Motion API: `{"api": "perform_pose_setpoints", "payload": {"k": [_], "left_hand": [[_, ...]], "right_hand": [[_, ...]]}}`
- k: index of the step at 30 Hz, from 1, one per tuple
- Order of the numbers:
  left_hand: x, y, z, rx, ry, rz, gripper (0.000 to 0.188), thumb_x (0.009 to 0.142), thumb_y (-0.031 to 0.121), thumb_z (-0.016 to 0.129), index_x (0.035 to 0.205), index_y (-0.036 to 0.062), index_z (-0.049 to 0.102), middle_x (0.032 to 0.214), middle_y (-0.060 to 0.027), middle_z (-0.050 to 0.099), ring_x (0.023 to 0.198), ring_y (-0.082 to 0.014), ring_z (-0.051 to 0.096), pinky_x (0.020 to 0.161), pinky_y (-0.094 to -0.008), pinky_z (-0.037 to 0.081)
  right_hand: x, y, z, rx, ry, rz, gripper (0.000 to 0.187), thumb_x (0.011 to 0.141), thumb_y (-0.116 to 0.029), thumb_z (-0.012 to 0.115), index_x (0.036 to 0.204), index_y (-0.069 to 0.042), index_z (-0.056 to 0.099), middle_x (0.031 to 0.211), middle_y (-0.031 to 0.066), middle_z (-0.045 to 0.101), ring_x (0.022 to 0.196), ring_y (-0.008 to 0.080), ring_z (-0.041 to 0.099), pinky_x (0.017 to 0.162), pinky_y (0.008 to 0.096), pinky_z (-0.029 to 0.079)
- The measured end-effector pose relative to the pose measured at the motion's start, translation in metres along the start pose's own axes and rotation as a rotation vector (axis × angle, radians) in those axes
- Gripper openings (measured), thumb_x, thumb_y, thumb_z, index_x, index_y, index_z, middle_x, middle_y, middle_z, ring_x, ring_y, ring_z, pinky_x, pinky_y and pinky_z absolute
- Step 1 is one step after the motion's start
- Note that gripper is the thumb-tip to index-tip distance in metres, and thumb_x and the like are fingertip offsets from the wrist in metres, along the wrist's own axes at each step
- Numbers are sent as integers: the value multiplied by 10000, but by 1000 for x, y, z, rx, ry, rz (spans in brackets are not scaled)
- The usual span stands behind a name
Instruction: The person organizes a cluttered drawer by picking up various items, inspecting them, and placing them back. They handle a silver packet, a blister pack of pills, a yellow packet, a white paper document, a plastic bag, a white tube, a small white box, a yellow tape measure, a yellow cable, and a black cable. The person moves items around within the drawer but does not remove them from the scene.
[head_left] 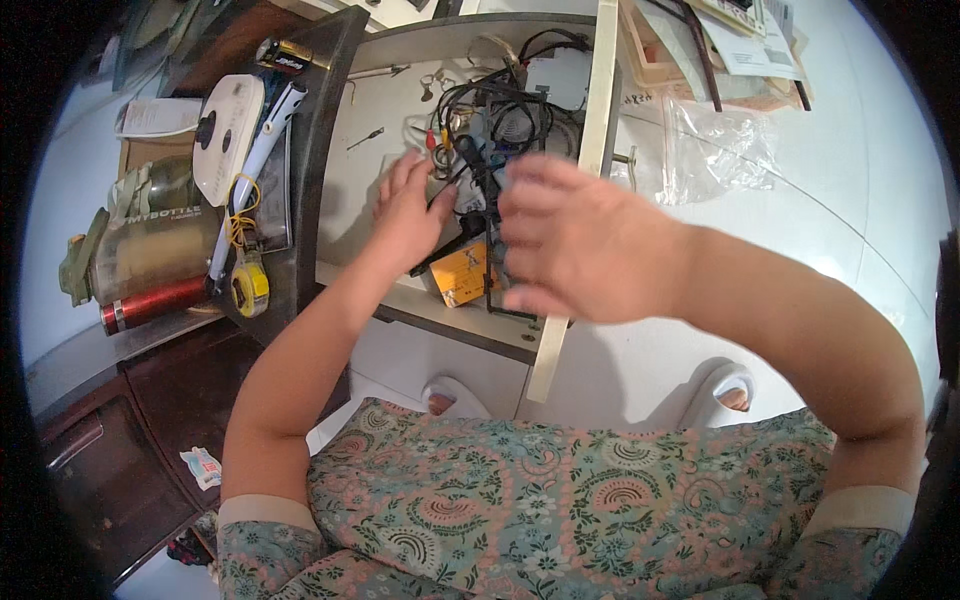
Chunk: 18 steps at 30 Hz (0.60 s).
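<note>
Both my hands are over a pulled-out drawer (345, 215) full of small odds and ends. My left hand (408, 215) is at the left of a heap of black cables (485, 170), thumb and fingers apart, with its fingertips close to the cables. Over the drawer's right part hovers my right hand (580, 240), slightly blurred, with fingers spread and bent. It hides some of the contents below. Between the hands lie an orange card (463, 275) and the dark cable bundle. Red and yellow clip ends (431, 140) show just beyond my left hand.
On the dark cabinet top at left are a clear bottle (150, 240), a red cylinder (165, 303), a yellow tape measure (249, 285), a white rod (255, 175) and a battery (284, 56). Right of the drawer, a clear plastic bag (715, 150) lies on the floor near papers (755, 45).
</note>
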<state>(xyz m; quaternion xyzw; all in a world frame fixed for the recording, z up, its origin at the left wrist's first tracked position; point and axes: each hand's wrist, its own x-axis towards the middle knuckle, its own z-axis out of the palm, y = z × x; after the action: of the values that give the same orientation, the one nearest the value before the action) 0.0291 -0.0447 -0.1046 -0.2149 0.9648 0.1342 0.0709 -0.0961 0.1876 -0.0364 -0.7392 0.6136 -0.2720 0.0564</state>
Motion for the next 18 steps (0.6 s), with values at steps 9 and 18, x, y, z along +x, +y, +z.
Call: {"api": "perform_pose_setpoints", "payload": {"k": [9, 18], "left_hand": [[25, -12, -5, -567, 156, -137, 187, 878, 115, 548, 1042, 36, 591, 1023, -129, 521, 952, -226, 543, 844, -320, 445], [136, -23, -16, -77, 359, -456, 552, 882, 285, 499, 1365, 68, 340, 1349, -213, 392, 1205, -392, 415, 1033, -473, 297]], "right_hand": [[-24, 75, -26, -295, 198, 646, 750, 900, -468, 457, 1382, 74, 268, 1437, 266, 255, 1379, 379, 171, 1129, 449, 172], [-23, 88, -10, -367, 298, 565, 653, 913, -436, 449, 1413, -46, 295, 1485, 139, 254, 1393, 326, 181, 1131, 430, 185]]}}
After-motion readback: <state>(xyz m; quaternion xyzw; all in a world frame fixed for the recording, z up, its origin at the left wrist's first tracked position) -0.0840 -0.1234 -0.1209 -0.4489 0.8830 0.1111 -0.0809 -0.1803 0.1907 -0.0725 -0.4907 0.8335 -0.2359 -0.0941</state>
